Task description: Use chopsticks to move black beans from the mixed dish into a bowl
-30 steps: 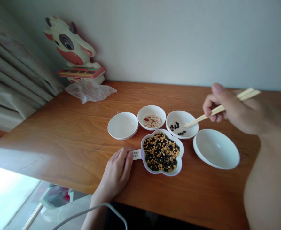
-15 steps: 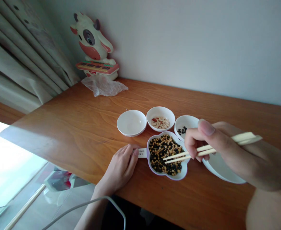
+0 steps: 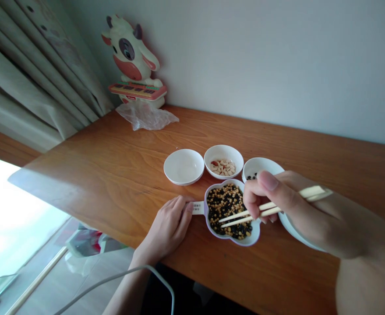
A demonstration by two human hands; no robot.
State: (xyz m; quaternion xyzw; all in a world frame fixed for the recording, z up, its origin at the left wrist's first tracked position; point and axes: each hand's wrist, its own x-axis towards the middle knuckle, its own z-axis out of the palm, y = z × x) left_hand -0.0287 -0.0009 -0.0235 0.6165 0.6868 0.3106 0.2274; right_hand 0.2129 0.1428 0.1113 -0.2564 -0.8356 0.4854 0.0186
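My left hand (image 3: 167, 225) is closed around the label-covered handle (image 3: 198, 207) of a flower-shaped white dish with a lilac rim (image 3: 255, 236). Mixed black and yellow beans (image 3: 225, 200) fill that dish. A pair of pale chopsticks (image 3: 236, 215) is gripped in my right hand (image 3: 291, 203), which hovers over the dish's right side. Their tips are slightly apart at the beans in its lower middle; whether they pinch one I cannot tell. Behind my right fingers, a white bowl (image 3: 261, 162) with a few black beans is partly hidden.
Beyond the dish stand an empty white bowl (image 3: 183, 167) and a bowl with pale and reddish pieces (image 3: 223, 154). A larger white dish (image 3: 297, 232) lies mostly under my right hand. A cow keyboard toy (image 3: 136, 65) and clear plastic bag (image 3: 146, 117) sit at the back left. A grey cable (image 3: 129, 272) crosses low.
My right hand has moved left and slightly down, taking the chopstick tips toward the dish's lower left. My left hand still holds the handle. The whole view has shifted a little.
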